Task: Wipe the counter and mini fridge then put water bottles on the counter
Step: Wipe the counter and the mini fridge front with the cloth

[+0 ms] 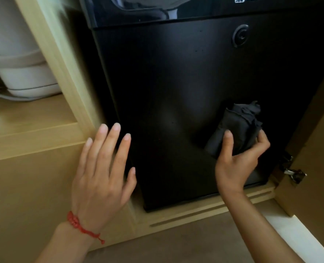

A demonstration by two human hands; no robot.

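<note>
A black mini fridge (167,92) fills the middle of the view, set inside a light wood cabinet, its door facing me. My right hand (237,164) grips a crumpled dark grey cloth (237,128) and presses it against the lower right of the fridge door. My left hand (104,173) is open with fingers spread, held at the door's lower left edge beside the cabinet frame; a red bracelet sits on its wrist. A round lock (240,35) is on the door's upper right. No water bottles are clearly visible.
A wooden shelf (28,118) to the left carries a white kettle-like appliance (22,73) on its base. The opened cabinet door with a metal hinge (294,173) stands at the right. Below runs the wood plinth (205,209) and a brown floor.
</note>
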